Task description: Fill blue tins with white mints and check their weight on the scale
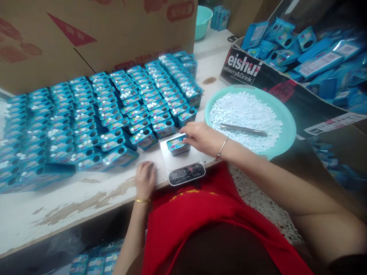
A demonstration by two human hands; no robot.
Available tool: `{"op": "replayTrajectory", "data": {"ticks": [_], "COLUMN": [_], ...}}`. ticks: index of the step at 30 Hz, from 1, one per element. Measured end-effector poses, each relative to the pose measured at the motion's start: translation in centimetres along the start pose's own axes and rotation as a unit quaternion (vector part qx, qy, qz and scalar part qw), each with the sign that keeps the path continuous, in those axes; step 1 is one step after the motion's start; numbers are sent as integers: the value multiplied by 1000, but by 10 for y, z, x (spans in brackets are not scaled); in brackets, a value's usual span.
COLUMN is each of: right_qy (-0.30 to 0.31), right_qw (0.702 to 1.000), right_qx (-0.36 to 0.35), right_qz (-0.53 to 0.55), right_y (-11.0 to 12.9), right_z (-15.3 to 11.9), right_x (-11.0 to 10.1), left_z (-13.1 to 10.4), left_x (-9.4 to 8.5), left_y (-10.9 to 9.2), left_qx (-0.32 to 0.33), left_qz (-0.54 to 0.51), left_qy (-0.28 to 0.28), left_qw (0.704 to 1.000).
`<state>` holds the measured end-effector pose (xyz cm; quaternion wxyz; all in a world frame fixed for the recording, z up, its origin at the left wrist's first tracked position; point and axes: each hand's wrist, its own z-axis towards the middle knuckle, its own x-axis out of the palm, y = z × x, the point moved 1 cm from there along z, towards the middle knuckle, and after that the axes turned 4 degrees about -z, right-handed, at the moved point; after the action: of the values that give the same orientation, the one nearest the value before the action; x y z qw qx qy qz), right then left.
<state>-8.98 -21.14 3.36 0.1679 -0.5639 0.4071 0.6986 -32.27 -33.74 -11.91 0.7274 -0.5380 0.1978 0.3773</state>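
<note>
Loads look done, rows of boxes (143,138), many tablet-topped, toward the bench (111,187)'s back edge, one box (177,146) on the front-edge scale (186,174), right hand (202,139) grip narrow over it, left hand (145,178) curled, can't tell if either's holding anything, but the basin (290,123)'s still heaped with tablets (243,110).

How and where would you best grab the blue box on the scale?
Pinch the blue box by its long walls, likely best from above left: it sits flat on the scale, narrow front to back, with the right hand at its right end.
</note>
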Motion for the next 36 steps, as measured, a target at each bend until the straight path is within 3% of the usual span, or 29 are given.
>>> {"op": "replayTrajectory", "data": {"ticks": [2, 5, 10, 14, 18, 25, 31, 36], "right_qy": [-18, -106, -218, -252, -296, -336, -321, -293], "right_qw": [1000, 991, 945, 910, 893, 892, 912, 927], "right_qx": [0, 16, 134, 212, 235, 184, 105, 27], "right_qz": [19, 75, 207, 252, 243, 242, 231, 233], "right_y": [-2, -10, -42, -68, -81, -68, -35, -11], "right_z": [0, -9, -48, -82, -101, -95, -67, -37], "right_x": [-3, -15, -35, -32, -20, -10, -5, 13], "left_z": [0, -1, -1, -1, -1, -2, -2, -1], "left_x": [0, 1, 1, 2, 3, 4, 3, 3], "left_y": [1, 2, 3, 2, 3, 5, 6, 5], "left_qx": [-3, -6, -11, -8, 1, 22, 25, 23], "left_qz": [-2, -7, -4, -4, 1, -2, -4, -4], "left_qy": [-1, -3, 1, 0, -6, -14, -16, -11], "left_qw": [1000, 1000, 1000, 1000, 1000, 1000, 1000, 1000]}}
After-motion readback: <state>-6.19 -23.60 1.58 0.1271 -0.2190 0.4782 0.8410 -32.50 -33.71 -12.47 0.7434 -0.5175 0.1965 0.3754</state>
